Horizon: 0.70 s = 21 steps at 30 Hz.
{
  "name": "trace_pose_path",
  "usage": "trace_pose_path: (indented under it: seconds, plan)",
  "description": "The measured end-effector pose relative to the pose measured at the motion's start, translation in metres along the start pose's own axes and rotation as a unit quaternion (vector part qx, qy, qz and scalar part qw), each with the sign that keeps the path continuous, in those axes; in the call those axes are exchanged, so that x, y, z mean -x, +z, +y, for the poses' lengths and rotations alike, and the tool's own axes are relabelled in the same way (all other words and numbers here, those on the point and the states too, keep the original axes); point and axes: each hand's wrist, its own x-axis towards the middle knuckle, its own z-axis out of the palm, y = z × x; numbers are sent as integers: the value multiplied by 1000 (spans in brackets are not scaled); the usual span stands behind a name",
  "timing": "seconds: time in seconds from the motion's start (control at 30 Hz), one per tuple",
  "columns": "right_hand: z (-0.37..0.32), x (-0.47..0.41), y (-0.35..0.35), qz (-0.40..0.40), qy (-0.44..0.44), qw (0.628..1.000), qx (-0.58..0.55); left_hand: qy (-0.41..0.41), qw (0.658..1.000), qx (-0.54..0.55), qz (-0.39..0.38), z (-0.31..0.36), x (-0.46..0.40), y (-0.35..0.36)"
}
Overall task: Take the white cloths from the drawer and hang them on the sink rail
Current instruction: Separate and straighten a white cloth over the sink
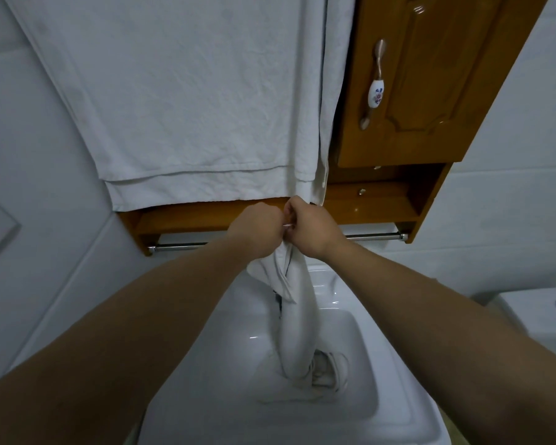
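Above the white sink (360,422), both hands grip one white cloth at the centre of the frame.

Left hand (257,231) and right hand (312,231) touch, fingers curled tight on the cloth (297,329), whose lower end lies bunched in the sink basin. Behind the hands runs a metal rail (376,236) under a wooden cabinet (430,75). Two white towels (174,101) fill the upper left, hanging down the wall.

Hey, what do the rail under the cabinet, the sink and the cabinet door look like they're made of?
Rail: looks like polished metal, silvery with bright glints. Sink: probably glazed ceramic, glossy white with sharp highlights. Cabinet door: varnished wood or wood-look laminate, orange-brown grain with a shine.
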Motion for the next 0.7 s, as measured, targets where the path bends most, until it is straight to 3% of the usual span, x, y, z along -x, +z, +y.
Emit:
trace_pose_path:
  seconds: [0.37, 0.7]
  plan:
    - [-9, -8, 6, 21, 104, 993, 49, -31, 999, 30, 25, -39, -2, -30]
    - [14, -7, -2, 45, 186, 978, 87, -54, 998, -14, 32, -84, 10, -40]
